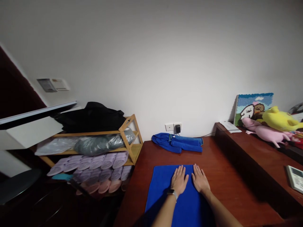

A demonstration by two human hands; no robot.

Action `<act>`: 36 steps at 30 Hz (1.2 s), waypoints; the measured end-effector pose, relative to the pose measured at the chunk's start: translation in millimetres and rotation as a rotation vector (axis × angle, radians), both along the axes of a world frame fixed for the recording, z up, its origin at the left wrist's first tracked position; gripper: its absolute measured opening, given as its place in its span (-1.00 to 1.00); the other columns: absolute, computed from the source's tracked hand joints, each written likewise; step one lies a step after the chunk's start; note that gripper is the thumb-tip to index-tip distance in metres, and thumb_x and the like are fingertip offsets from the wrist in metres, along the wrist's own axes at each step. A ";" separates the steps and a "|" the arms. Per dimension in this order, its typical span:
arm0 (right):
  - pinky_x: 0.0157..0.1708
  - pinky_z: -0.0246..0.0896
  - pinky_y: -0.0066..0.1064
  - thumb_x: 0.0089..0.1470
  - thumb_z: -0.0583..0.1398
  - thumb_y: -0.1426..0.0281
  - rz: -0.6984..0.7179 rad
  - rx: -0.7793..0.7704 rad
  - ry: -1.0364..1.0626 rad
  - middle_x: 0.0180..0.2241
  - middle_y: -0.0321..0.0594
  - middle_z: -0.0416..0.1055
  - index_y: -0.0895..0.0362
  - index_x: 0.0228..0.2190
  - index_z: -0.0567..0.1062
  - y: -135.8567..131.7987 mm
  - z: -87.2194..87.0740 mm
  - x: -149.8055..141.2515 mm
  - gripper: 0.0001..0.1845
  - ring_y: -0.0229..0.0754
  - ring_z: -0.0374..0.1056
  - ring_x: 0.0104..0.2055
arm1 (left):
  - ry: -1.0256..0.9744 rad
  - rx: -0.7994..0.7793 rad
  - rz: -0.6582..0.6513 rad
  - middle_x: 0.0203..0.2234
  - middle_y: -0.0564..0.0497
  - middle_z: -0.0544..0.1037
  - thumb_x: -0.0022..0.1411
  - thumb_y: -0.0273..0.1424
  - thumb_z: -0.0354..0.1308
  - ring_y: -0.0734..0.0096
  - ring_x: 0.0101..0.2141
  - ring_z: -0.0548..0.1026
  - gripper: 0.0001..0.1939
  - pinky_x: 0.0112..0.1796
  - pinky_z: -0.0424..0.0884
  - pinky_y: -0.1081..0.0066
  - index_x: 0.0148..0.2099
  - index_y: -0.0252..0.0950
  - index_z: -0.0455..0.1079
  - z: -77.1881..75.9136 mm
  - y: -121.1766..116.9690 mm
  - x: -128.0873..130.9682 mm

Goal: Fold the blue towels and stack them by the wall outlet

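A blue towel (161, 189) lies spread flat on the dark red wooden table (220, 186) in front of me. My left hand (179, 180) rests palm down on it, fingers stretched out, with a watch on the wrist. Right beside it my right hand (200, 179) also lies flat on the towel, fingers spread. Neither hand holds anything. A pile of crumpled blue towels (177, 142) sits further back against the wall.
A wall socket with a black charger (178, 128) is behind the pile. On the left stands a wooden shoe rack (132, 132) with several slippers and bags. A raised shelf on the right carries plush toys (272, 129), a picture (253, 105) and a remote (295, 178).
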State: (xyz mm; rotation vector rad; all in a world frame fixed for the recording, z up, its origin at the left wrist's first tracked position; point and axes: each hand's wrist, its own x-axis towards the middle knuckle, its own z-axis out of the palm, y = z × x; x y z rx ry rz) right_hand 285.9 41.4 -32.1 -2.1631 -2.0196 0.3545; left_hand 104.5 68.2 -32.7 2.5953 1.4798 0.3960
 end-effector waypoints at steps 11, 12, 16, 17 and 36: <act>0.45 -0.44 -0.18 0.33 -0.27 0.16 -0.016 0.005 -0.030 0.48 -0.17 -0.20 0.28 0.43 -0.10 3.4 -6.4 -1.7 -0.23 -0.14 -0.30 0.51 | 0.158 0.004 0.378 0.45 -0.13 0.04 0.48 -0.15 -0.27 0.18 0.42 0.02 -0.34 0.37 0.04 0.11 0.48 -0.33 0.03 8.7 21.9 -152.1; 0.45 -0.45 -0.18 0.33 -0.26 0.17 -0.012 0.001 -0.039 0.48 -0.16 -0.20 0.29 0.43 -0.09 4.6 -6.5 -1.7 -0.23 -0.13 -0.30 0.51 | 0.159 0.006 0.380 0.46 -0.11 0.04 0.48 -0.15 -0.28 0.19 0.43 0.01 -0.34 0.37 0.03 0.12 0.49 -0.32 0.02 7.7 21.8 -152.1; 0.45 -0.47 -0.19 0.33 -0.26 0.19 0.017 -0.013 -0.054 0.48 -0.16 -0.21 0.30 0.43 -0.10 8.1 -5.7 -0.1 -0.24 -0.12 -0.31 0.51 | 0.157 0.012 0.398 0.46 -0.09 0.03 0.48 -0.16 -0.29 0.17 0.43 -0.01 -0.35 0.37 0.02 0.10 0.49 -0.28 0.00 2.0 22.8 -147.6; 0.45 -0.46 -0.19 0.33 -0.27 0.18 0.019 -0.013 -0.049 0.48 -0.17 -0.22 0.30 0.43 -0.11 8.3 -5.6 0.5 -0.24 -0.13 -0.32 0.51 | 0.157 0.012 0.402 0.46 -0.10 0.04 0.48 -0.16 -0.29 0.15 0.43 0.00 -0.35 0.37 0.02 0.08 0.49 -0.28 0.00 1.2 23.5 -147.9; 0.45 -0.52 -0.21 0.34 -0.25 0.18 0.043 -0.007 0.013 0.49 -0.20 -0.28 0.25 0.43 -0.12 9.2 -3.5 4.8 -0.25 -0.18 -0.39 0.52 | 0.006 -0.054 -0.052 0.45 -0.06 0.07 0.50 -0.07 -0.43 0.28 0.44 -0.04 -0.31 0.40 -0.04 0.10 0.51 -0.27 -0.08 1.4 3.0 35.0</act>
